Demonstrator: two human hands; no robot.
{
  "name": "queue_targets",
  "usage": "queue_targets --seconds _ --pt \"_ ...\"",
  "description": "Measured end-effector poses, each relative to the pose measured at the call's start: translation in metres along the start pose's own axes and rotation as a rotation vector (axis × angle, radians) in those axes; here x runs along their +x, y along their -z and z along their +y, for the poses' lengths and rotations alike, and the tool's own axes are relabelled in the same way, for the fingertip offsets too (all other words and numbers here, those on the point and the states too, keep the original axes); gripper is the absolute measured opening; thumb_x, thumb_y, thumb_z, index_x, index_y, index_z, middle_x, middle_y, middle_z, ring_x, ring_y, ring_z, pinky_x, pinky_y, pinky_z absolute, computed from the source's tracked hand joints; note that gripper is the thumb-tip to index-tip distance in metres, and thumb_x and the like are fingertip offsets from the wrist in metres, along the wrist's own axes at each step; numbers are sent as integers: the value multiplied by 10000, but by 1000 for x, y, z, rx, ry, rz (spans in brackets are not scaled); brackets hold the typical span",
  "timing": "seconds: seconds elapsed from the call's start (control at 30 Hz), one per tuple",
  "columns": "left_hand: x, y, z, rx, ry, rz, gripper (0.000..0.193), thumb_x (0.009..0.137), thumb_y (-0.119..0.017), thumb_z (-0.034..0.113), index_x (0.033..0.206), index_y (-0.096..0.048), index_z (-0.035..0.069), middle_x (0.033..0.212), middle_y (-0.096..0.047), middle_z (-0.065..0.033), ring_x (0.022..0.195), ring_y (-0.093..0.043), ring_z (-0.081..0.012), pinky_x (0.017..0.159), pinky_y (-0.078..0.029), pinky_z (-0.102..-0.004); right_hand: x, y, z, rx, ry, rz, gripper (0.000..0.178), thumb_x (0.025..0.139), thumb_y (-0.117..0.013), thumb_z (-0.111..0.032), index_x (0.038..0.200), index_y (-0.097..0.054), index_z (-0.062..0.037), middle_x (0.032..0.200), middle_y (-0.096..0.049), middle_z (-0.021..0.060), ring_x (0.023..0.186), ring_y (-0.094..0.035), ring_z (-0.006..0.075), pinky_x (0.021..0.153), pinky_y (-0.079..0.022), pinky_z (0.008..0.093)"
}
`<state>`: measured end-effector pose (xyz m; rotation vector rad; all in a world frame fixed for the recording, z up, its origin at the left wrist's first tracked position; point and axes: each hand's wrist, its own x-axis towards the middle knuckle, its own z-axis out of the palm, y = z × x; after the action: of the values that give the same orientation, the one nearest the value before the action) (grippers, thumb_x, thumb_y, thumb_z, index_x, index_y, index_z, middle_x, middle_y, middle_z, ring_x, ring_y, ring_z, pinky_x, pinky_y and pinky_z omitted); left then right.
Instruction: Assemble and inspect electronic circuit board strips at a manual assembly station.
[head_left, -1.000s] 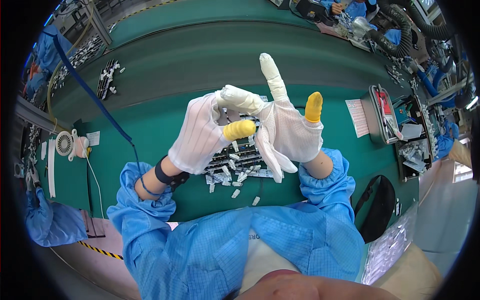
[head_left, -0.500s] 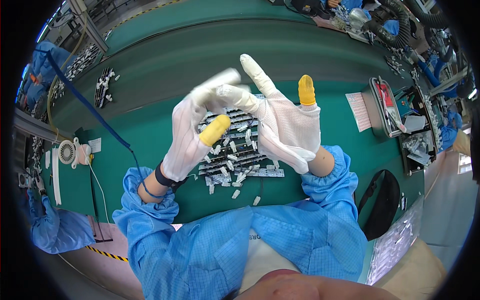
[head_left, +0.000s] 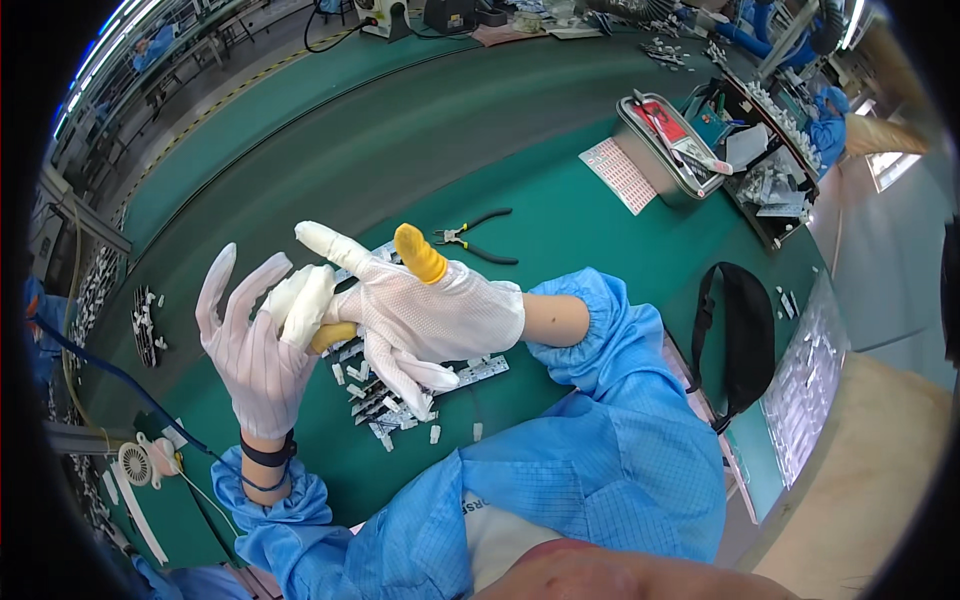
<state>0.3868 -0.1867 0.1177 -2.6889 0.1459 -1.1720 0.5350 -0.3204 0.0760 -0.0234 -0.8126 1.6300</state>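
Note:
My left hand [head_left: 260,350], in a white striped glove with a yellow finger cot on the thumb and a black band at the wrist, pinches a white-covered finger of my right hand between thumb and index finger. Its other fingers stretch out. My right hand [head_left: 440,305], gloved in white with a yellow thumb cot [head_left: 418,253], has its thumb, index finger and lower fingers spread. Below both hands lie narrow circuit board strips [head_left: 480,372] with white plug connectors [head_left: 435,434] on wires; the hands hide much of them. Beyond my right hand lie cutting pliers [head_left: 458,237], handles apart.
A metal tray [head_left: 655,155] with tools stands at the far right beside a printed sheet [head_left: 618,175] and a dark box of parts [head_left: 765,165]. A black pouch [head_left: 745,340] lies at right, a small fan [head_left: 140,463] at left. A blue cord [head_left: 130,378] runs to my left wrist.
The view has turned right. Both hands have shifted left in the picture, and my left thumb and index finger now close on my right finger. The pliers have come into sight.

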Motion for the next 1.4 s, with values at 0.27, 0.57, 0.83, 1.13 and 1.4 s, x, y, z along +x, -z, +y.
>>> queue_targets --seconds 0.27,0.57,0.83,1.13,1.4 --pt "-8 -6 -2 46 -90 -83 253 750 -668 160 927 -622 -16 1004 -642 -131 1026 -592 -343 900 -437 -432 -3 13 0 -207 -60 -19 839 886 -410 -612 1466 103 -289 1406 -262 258 657 -657 380 400 -550 311" --pt "-29 -29 -7 -81 -63 -55 304 690 -687 126 929 -580 -31 852 -605 -136 821 -604 -318 700 -456 -392 -5 4 9 486 -16 93 719 940 -395 -528 1490 -24 -251 1333 -361 259 554 -564 333 371 -425 320" --pt "-32 -23 -4 -125 -23 -115 431 660 -708 89 1063 -574 17 936 -598 -116 879 -612 -312 755 -472 -405 -4 4 10 498 -4 136 727 934 -388 -547 1491 -29 -249 1315 -341 312 644 -591 397 382 -440 324" --pt "-27 -19 -3 -132 -59 -103 382 657 -714 85 998 -562 1 893 -600 -125 869 -609 -314 731 -465 -396 -4 3 11 610 -22 106 697 940 -374 -544 1486 -64 -241 1342 -321 301 733 -609 473 408 -477 334" --pt "-24 -15 2 -92 -34 -117 263 672 -688 73 891 -573 -14 857 -615 -130 859 -614 -316 723 -457 -394 -5 7 10 534 -23 83 670 941 -368 -543 1477 -117 -230 1343 -354 267 789 -610 502 431 -508 338"
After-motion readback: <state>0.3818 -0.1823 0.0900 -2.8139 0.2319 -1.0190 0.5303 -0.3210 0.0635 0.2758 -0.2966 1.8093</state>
